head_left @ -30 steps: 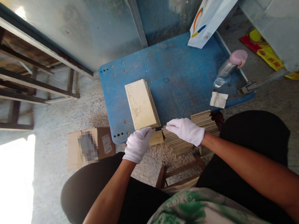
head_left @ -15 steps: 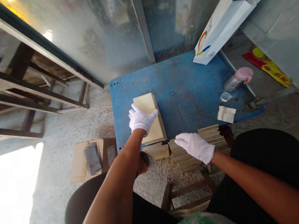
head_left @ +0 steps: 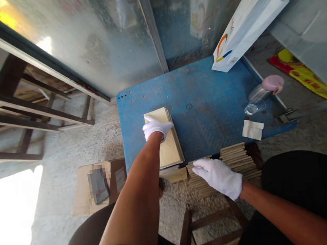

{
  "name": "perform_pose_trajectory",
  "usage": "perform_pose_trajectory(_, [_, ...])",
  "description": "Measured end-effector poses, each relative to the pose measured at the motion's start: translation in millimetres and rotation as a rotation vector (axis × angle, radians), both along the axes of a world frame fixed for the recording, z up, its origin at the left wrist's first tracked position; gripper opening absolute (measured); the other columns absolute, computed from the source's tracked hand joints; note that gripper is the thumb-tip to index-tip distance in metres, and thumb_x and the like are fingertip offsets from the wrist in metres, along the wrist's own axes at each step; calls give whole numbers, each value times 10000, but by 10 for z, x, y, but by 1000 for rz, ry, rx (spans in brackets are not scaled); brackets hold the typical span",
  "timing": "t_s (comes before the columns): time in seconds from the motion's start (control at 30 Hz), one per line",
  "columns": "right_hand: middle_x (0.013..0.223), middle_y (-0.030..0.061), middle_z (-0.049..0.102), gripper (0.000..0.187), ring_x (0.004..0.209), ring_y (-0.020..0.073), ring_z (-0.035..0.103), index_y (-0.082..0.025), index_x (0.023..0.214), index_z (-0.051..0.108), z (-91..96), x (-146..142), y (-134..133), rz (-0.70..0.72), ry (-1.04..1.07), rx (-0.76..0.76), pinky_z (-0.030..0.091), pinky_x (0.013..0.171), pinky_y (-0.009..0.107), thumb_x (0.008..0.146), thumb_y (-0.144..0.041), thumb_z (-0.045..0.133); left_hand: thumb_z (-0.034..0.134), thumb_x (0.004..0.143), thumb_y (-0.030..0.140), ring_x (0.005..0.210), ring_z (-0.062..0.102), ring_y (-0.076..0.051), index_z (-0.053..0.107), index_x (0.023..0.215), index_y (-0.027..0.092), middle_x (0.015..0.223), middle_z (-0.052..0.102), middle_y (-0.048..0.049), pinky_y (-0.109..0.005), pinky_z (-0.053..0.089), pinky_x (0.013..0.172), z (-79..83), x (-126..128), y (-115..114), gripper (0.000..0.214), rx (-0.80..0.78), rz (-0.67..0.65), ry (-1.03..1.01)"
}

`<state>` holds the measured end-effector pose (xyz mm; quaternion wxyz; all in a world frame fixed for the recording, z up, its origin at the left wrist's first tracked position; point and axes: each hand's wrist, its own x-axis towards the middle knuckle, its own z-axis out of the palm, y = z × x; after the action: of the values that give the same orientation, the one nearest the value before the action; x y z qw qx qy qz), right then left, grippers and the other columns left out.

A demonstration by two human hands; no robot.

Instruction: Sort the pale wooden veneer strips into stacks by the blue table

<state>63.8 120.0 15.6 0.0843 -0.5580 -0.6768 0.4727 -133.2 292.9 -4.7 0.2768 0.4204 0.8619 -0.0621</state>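
Observation:
On the blue table lies a neat stack of pale thin wooden boards [head_left: 170, 152]. My left hand [head_left: 157, 128], in a white glove, spans the stack from above, thumb at its right edge and fingers bent over its left edge. It grips the boards across their width. My right hand [head_left: 218, 176], also gloved, hovers over or rests on a row of boards standing on edge [head_left: 239, 160] below the table's near edge; whether it touches them I cannot tell. Its fingers are stretched out and hold nothing visible. Another board [head_left: 173, 175] sits left of that row.
The blue table [head_left: 201, 87] carries a white paper bag [head_left: 247, 22], a pink-lidded bottle [head_left: 265, 87] and a folded tissue [head_left: 253, 129]. Glass panels stand behind it. A cardboard box [head_left: 81, 189] is on the floor at left. A wooden stool [head_left: 211, 218] stands between my knees.
My left hand has gone from spread fingers on the stack to fingers bent over its edges. My right hand stays over the row. The view has shifted slightly.

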Motion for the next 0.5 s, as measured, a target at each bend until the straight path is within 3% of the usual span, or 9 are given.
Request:
perform_pose_trajectory(0.27, [1048,108,727,321,987,219,682,-171,1075,694,-14,4,21,-6,-6,-20,494,881,289,929,-372,490,775,522,586,1179,520,-431,109,1500,99,1340,432,-313,-504,477,894,4,-2,-8,1279,43,-6,-3])
perform_pose_trajectory(0.5, [1077,104,720,291,1008,215,675,-189,1034,703,34,11,58,-38,39,-9,484,908,288,916,-376,516,710,579,670,1184,530,-382,52,1494,101,1349,468,-259,-432,481,910,290,-139,-142,1262,167,73,-57])
